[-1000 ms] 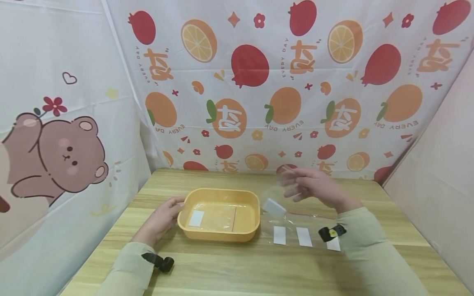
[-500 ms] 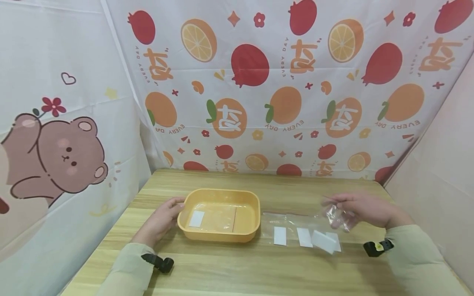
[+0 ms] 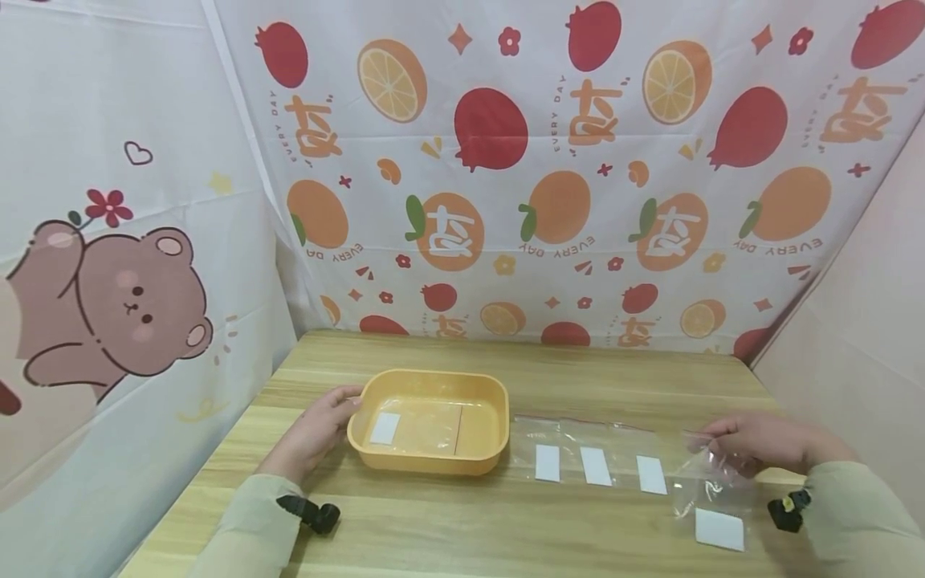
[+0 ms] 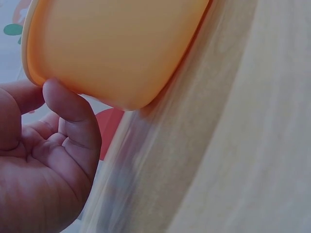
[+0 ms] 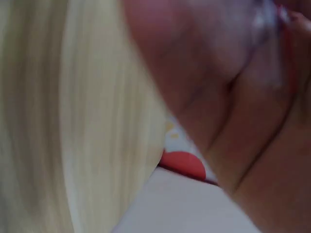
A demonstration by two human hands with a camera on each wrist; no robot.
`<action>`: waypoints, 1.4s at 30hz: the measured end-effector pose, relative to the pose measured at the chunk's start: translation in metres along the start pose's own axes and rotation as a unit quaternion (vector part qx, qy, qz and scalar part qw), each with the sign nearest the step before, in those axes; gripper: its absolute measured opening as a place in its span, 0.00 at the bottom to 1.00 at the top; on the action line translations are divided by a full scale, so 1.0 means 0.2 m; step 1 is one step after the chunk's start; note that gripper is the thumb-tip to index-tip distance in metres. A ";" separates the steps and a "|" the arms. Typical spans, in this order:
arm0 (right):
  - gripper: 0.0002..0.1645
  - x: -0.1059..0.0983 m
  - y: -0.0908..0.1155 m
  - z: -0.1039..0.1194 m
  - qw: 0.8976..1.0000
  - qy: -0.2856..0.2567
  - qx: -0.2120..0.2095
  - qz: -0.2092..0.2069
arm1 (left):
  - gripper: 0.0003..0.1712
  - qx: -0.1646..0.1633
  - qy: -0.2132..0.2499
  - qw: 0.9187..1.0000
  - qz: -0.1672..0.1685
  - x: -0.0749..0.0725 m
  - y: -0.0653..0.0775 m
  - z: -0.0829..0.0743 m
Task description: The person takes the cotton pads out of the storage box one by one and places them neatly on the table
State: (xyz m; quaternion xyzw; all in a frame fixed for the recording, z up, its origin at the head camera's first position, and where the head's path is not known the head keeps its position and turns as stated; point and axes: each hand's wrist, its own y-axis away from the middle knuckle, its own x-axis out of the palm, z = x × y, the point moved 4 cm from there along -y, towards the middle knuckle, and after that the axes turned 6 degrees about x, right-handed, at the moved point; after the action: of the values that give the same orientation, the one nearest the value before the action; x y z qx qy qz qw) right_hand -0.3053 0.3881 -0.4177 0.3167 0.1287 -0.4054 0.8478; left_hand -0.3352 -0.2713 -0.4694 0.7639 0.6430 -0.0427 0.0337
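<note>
My left hand (image 3: 318, 429) grips the left side of a yellow plastic tray (image 3: 429, 463), thumb and fingers at its rim. In the left wrist view, the thumb (image 4: 68, 99) touches the tray's (image 4: 112, 53) wall. Inside lies a clear zip bag (image 3: 422, 424) with a white rectangle at one end. Right of the tray, my right hand (image 3: 759, 443) pinches the top of another clear zip bag (image 3: 704, 482), crumpled, its white rectangle (image 3: 720, 530) hanging low near the table. In the right wrist view, my right hand (image 5: 233, 97) is dark and blurred.
Between tray and right hand, several clear zip bags lie in an overlapping row on the wooden table (image 3: 462, 526), with white rectangles (image 3: 547, 463) showing. A printed fruit curtain (image 3: 491, 241) stands behind. Plain cloth (image 3: 853, 337) walls the right, a bear-printed cloth (image 3: 137, 305) the left.
My right hand has carried its zip bag from beside the tray's back right corner rightward and down, past the row's right end. The left hand and tray have stayed put.
</note>
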 end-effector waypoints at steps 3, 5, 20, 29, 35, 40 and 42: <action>0.13 -0.01 -0.06 -0.05 0.995 0.087 -0.009 -0.040 | 0.30 0.005 -0.004 1.000 0.003 0.00 0.00 -0.01; 0.10 -0.02 -0.10 -0.07 0.984 0.160 -0.011 -0.077 | 0.30 0.006 -0.003 1.000 0.002 0.00 0.00 -0.01; 0.12 0.00 -0.30 -0.10 0.929 0.287 0.035 -0.232 | 0.31 0.002 -0.004 1.000 0.008 0.01 0.01 -0.02; 0.22 0.05 -0.28 -0.07 0.929 0.284 0.054 -0.233 | 0.31 0.003 -0.004 1.000 0.004 0.00 0.00 0.00; 0.24 0.07 -0.27 -0.05 0.920 0.312 0.043 -0.233 | 0.30 0.003 -0.003 1.000 0.003 0.00 0.00 0.00; 0.25 0.08 -0.26 -0.04 0.912 0.334 0.032 -0.236 | 0.30 -0.007 -0.006 1.000 -0.006 -0.01 0.00 0.01; 0.26 0.09 -0.26 -0.04 0.912 0.334 0.036 -0.235 | 0.30 -0.004 -0.005 1.000 -0.002 0.00 0.00 0.01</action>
State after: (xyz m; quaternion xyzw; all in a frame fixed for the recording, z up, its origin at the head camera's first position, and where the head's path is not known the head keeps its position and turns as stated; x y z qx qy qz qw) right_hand -0.3333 0.3584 -0.4540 0.4244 0.4602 -0.4680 0.6238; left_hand -0.3360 -0.2723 -0.4709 0.7620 0.6448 -0.0443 0.0402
